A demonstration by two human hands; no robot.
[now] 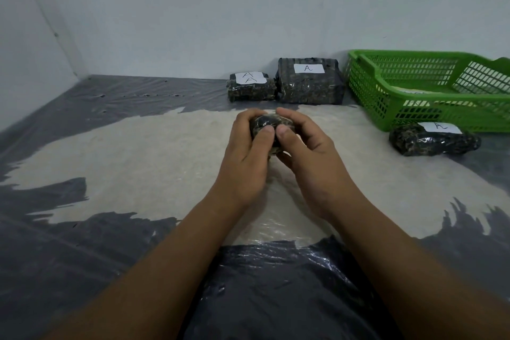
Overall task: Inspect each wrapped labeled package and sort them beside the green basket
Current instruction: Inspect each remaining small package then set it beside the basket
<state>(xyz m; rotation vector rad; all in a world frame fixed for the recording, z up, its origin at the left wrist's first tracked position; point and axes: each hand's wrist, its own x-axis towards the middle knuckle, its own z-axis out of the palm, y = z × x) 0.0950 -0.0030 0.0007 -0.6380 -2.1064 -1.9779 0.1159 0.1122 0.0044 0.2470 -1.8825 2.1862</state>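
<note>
Presently catalogued, with clock directions read from the held package as dial centre:

Item 1. Held package (pixel 265 122): small, dark, wrapped in glossy film, raised above the floor sheet at mid-frame. Whether it carries a label cannot be told; the fingers cover most of it.

Item 2. Left hand (pixel 242 157): curled round the near-left side of the held package, thumb pressed on its front face.

Item 3. Right hand (pixel 311 157): curled round the right side of the same package, thumb beside the left thumb, the 2 thumbs almost touching.

Item 4. Small packages (pixel 252 92): at 12 o'clock, against the wall, what looks like 2 flat bundles stacked, with 2 handwritten "A" marks showing on white paper on top.

Item 5. Large package (pixel 310 88): at 1 o'clock, just beside item 4 on its right, touching or nearly so, with a white label (pixel 309 68) reading "A".

Item 6. Green basket (pixel 367 83): between 2 and 3 o'clock, lattice-walled, just right of the large package. Something pale lies inside; what it is cannot be made out.

Item 7. Loose package (pixel 430 143): at 3 o'clock, lying on the floor against the basket's near wall, tilted, its white "A" label (pixel 440 127) facing up.

Item 8. Floor sheet (pixel 138 152): clear wrinkled plastic over a surface part pale, part dark grey.

Item 9. Wall (pixel 193 8): plain, pale, behind items 4 to 6.
</note>
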